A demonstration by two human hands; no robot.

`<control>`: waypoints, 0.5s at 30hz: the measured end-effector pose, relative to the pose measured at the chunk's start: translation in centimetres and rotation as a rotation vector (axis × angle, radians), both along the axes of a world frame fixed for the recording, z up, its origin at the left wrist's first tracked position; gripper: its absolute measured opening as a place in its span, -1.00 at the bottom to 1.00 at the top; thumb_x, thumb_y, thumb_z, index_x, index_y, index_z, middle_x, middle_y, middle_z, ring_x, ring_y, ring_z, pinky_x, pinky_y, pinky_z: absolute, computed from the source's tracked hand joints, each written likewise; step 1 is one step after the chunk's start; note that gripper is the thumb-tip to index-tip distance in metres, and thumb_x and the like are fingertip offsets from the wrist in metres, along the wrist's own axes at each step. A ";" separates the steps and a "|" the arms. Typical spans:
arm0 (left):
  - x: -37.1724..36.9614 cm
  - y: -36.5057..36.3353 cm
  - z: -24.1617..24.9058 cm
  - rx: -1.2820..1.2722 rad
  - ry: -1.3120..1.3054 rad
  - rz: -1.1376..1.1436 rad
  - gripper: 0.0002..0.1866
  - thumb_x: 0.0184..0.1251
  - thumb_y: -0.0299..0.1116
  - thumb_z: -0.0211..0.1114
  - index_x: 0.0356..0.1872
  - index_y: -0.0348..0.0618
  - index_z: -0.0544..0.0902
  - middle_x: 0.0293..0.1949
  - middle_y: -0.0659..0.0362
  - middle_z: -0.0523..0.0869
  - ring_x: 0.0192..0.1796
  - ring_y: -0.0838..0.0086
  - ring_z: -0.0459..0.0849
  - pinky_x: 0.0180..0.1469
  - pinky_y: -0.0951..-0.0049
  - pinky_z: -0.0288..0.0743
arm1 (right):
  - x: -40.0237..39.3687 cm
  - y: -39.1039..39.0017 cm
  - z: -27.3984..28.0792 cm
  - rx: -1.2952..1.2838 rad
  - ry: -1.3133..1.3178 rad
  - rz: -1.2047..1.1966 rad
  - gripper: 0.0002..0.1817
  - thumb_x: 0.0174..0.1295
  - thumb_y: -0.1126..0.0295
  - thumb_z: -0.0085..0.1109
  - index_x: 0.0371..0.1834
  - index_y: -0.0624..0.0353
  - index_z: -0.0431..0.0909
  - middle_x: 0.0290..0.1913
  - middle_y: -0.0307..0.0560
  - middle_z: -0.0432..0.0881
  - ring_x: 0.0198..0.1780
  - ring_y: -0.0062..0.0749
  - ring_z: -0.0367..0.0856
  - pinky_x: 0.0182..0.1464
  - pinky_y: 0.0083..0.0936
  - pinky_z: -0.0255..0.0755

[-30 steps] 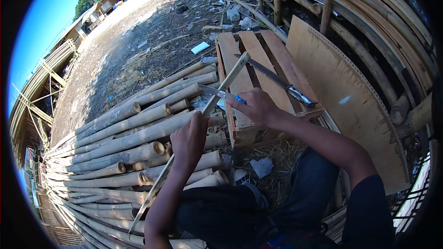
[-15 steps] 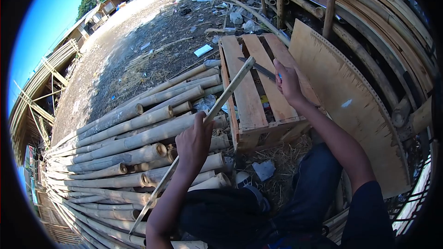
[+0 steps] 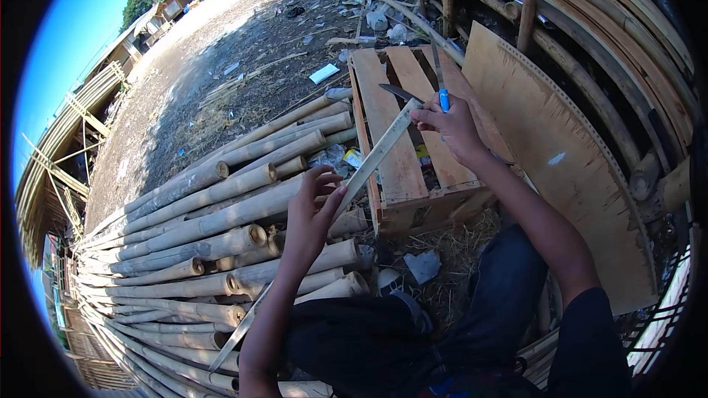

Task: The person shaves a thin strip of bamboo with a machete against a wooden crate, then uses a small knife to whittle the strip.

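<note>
A long pale bamboo strip (image 3: 380, 153) slants from the wooden crate's top down past my left forearm to the bamboo poles. My right hand (image 3: 459, 130) pinches its upper end between thumb and fingers. The same hand grips a blue-handled knife (image 3: 443, 100), its narrow blade pointing up and away. A dark curved blade (image 3: 397, 91) shows over the crate just behind the strip's end; the rest of it is hidden. My left hand (image 3: 310, 203) is loosened around the strip's middle, fingers apart, with the thumb tip right at its edge.
The slatted wooden crate (image 3: 402, 169) stands in front of me. Cut bamboo poles (image 3: 214, 239) are piled to its left. A ragged plywood sheet (image 3: 557, 162) leans on the right, beside racked poles (image 3: 582, 77). Litter (image 3: 323, 74) is scattered on the dirt beyond.
My right hand has come to the strip's upper end and pinches it, and the blue handle now stands upright. The left hand's fingers have spread from their closed grip on the strip.
</note>
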State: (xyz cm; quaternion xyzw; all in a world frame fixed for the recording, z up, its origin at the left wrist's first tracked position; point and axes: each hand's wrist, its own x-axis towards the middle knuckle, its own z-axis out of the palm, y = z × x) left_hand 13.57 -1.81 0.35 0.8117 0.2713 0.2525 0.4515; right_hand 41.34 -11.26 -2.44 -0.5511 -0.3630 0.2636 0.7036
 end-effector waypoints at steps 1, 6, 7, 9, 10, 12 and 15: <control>-0.1 0.6 -0.3 -0.002 0.001 0.001 -0.58 0.47 -0.20 0.22 0.20 -0.24 0.45 -0.02 -0.08 0.71 0.00 0.27 0.74 0.07 0.22 0.59 | 0.0 -0.1 -0.1 -0.031 0.015 -0.011 -0.68 0.19 0.41 0.41 -0.53 0.08 0.38 -0.37 -0.20 0.65 -0.30 -0.56 0.65 -0.16 -0.49 0.59; 0.1 0.9 -1.2 -0.273 -0.260 -0.096 -0.53 0.40 -0.44 0.23 0.31 -0.17 0.42 0.19 0.03 0.61 0.21 0.28 0.61 0.33 0.21 0.38 | -0.1 -0.2 -0.2 -0.076 0.045 -0.021 -0.69 0.19 0.41 0.41 -0.52 0.09 0.39 -0.37 -0.19 0.65 -0.29 -0.55 0.65 -0.15 -0.50 0.58; 0.3 0.4 -1.0 -0.193 -0.295 -0.030 -0.50 0.36 -0.48 0.25 0.31 -0.17 0.41 0.24 0.03 0.57 0.23 0.26 0.59 0.37 0.16 0.34 | -0.2 -0.2 -0.1 -0.087 0.041 -0.019 -0.71 0.19 0.41 0.41 -0.51 0.11 0.41 -0.36 -0.18 0.66 -0.28 -0.54 0.66 -0.14 -0.50 0.58; 0.2 0.9 -1.6 -0.218 -0.241 -0.107 -0.45 0.33 -0.48 0.28 0.34 -0.13 0.38 0.26 0.04 0.54 0.24 0.25 0.59 0.37 0.16 0.35 | -0.2 -0.1 0.0 -0.094 0.038 -0.018 -0.72 0.19 0.41 0.40 -0.49 0.12 0.42 -0.35 -0.17 0.66 -0.28 -0.53 0.66 -0.13 -0.50 0.58; 0.1 1.1 -1.8 -0.245 -0.188 -0.185 -0.40 0.31 -0.48 0.31 0.37 -0.09 0.36 0.29 0.05 0.52 0.25 0.24 0.58 0.37 0.17 0.36 | -0.2 -0.1 -0.1 -0.089 0.045 -0.005 -0.72 0.18 0.40 0.41 -0.49 0.12 0.42 -0.34 -0.15 0.67 -0.27 -0.53 0.66 -0.13 -0.50 0.57; 0.4 1.0 -1.3 -0.109 -0.058 -0.189 -0.38 0.30 -0.44 0.34 0.38 -0.08 0.35 0.29 0.03 0.52 0.26 0.24 0.58 0.35 0.17 0.38 | -0.1 -0.2 -0.1 -0.084 0.052 0.004 -0.71 0.18 0.40 0.41 -0.48 0.12 0.41 -0.33 -0.14 0.67 -0.27 -0.52 0.66 -0.12 -0.50 0.57; 2.0 0.7 -0.3 0.104 0.138 -0.155 -0.36 0.30 -0.32 0.38 0.36 -0.15 0.34 0.18 -0.07 0.58 0.15 0.24 0.64 0.19 0.20 0.54 | -0.3 0.1 -0.1 -0.079 0.062 0.059 -0.69 0.20 0.41 0.39 -0.49 0.10 0.36 -0.31 -0.12 0.68 -0.27 -0.51 0.66 -0.13 -0.50 0.57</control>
